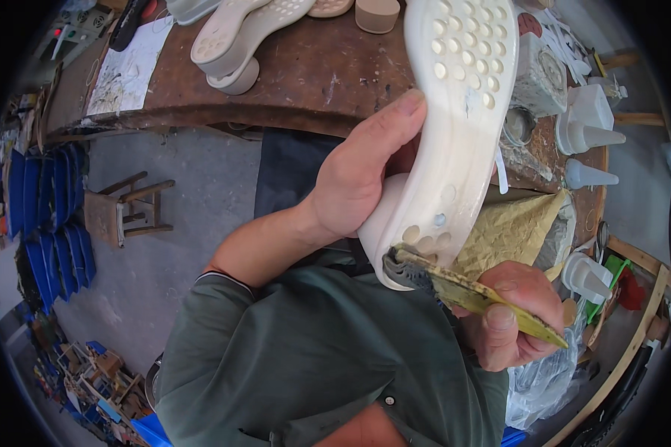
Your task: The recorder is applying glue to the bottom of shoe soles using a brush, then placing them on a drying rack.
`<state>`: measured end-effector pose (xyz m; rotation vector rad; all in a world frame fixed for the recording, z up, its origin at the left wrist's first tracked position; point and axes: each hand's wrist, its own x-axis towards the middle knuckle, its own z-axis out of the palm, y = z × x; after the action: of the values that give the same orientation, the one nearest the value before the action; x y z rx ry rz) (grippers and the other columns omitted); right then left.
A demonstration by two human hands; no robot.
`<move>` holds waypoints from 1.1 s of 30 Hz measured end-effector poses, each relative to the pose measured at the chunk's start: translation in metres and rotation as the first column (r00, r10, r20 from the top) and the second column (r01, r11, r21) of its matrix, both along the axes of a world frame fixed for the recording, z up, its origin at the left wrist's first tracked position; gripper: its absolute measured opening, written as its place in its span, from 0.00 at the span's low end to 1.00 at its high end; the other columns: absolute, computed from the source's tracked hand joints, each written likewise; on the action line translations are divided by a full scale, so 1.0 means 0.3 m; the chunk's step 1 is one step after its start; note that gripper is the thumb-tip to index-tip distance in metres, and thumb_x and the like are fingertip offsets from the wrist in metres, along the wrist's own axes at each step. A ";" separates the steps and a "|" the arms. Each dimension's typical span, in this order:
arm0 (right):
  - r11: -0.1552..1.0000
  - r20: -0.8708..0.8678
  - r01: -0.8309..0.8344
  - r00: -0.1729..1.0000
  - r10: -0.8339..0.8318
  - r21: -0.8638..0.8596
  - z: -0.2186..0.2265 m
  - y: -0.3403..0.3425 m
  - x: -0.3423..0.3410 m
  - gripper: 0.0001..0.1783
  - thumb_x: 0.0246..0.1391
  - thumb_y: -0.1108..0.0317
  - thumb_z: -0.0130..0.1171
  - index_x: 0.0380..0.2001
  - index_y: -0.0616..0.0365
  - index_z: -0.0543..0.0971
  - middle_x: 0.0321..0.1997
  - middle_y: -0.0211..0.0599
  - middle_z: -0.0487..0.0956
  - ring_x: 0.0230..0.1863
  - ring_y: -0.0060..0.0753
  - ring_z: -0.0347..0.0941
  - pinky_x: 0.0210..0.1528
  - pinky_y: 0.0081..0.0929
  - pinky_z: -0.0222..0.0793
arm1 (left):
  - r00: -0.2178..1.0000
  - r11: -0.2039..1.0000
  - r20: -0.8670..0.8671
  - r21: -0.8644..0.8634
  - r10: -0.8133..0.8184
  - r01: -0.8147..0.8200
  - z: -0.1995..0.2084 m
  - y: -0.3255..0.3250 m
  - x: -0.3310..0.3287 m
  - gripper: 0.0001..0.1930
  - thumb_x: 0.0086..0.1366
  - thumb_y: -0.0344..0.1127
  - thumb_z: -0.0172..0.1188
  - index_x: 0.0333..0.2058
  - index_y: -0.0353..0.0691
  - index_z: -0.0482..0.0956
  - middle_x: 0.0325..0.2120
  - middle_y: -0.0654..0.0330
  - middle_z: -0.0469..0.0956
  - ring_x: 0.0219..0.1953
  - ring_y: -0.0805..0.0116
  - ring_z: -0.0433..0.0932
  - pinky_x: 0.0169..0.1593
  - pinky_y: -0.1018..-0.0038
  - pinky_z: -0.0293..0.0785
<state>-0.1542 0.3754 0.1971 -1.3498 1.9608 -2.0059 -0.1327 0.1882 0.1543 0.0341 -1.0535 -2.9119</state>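
A stained white paper sheet (pixel 130 71) lies on the far left of the brown table (pixel 317 89), while at its right are white plastic bottles (pixel 592 110) with pointed spouts, near a grimy open tin (pixel 518 127). On the grey floor (pixel 212 171) to the left is a wooden stool (pixel 103 217), right of some stacked blue pieces (pixel 58 186) (too blurred to name). Creased brown paper (pixel 508 229) sits at the right, with clear plastic (pixel 542 391) nearer.

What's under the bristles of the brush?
Part of the cream shoe sole, at its heel end, with round dimples beside the bristles. The patch directly beneath the bristles is covered, so its surface cannot be seen.
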 end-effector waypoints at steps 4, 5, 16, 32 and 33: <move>0.970 -0.055 -0.203 0.976 0.211 0.134 0.071 -0.001 -0.061 0.15 0.37 0.77 0.65 0.32 0.69 0.75 0.18 0.40 0.76 0.15 0.34 0.72 0.16 0.24 0.68 | 0.997 0.997 0.037 0.055 -0.064 0.062 -0.010 0.001 0.017 0.27 0.69 0.48 0.32 0.59 0.33 0.55 0.51 0.44 0.67 0.48 0.51 0.73 0.53 0.63 0.69; 0.961 -0.046 -0.234 0.969 0.243 0.148 0.083 -0.004 -0.069 0.15 0.37 0.77 0.65 0.32 0.68 0.75 0.19 0.41 0.76 0.15 0.35 0.72 0.16 0.25 0.67 | 0.996 0.993 0.027 0.080 -0.084 0.082 -0.008 0.006 0.021 0.27 0.69 0.48 0.32 0.59 0.33 0.55 0.51 0.44 0.67 0.48 0.52 0.73 0.53 0.64 0.69; 0.893 -0.155 -0.406 0.886 0.436 0.193 0.138 -0.086 -0.073 0.14 0.38 0.76 0.67 0.31 0.67 0.77 0.20 0.41 0.77 0.13 0.31 0.71 0.13 0.23 0.64 | 0.975 0.952 0.076 0.244 -0.207 0.183 -0.012 0.004 0.069 0.26 0.69 0.46 0.35 0.58 0.33 0.58 0.49 0.47 0.70 0.47 0.54 0.74 0.51 0.67 0.71; 0.512 -0.179 -0.796 0.480 0.859 0.323 0.169 -0.249 -0.259 0.08 0.42 0.66 0.65 0.21 0.60 0.81 0.14 0.31 0.74 0.12 0.18 0.70 0.11 0.14 0.59 | 0.875 0.894 0.324 0.386 -0.360 0.225 0.010 0.011 0.120 0.16 0.66 0.41 0.48 0.46 0.36 0.73 0.37 0.58 0.78 0.36 0.74 0.78 0.42 0.77 0.75; 0.562 -0.203 -0.768 0.524 0.827 0.308 0.161 -0.248 -0.265 0.09 0.42 0.65 0.65 0.21 0.60 0.82 0.14 0.30 0.74 0.12 0.18 0.70 0.11 0.15 0.59 | 0.877 0.906 0.343 0.371 -0.336 0.202 0.012 0.009 0.120 0.16 0.66 0.40 0.48 0.46 0.36 0.73 0.37 0.59 0.78 0.36 0.74 0.78 0.43 0.77 0.75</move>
<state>-0.2338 0.3009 0.2453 -2.1041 1.1152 -1.1602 -0.0967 0.1909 0.1581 0.5638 -0.6289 -3.4045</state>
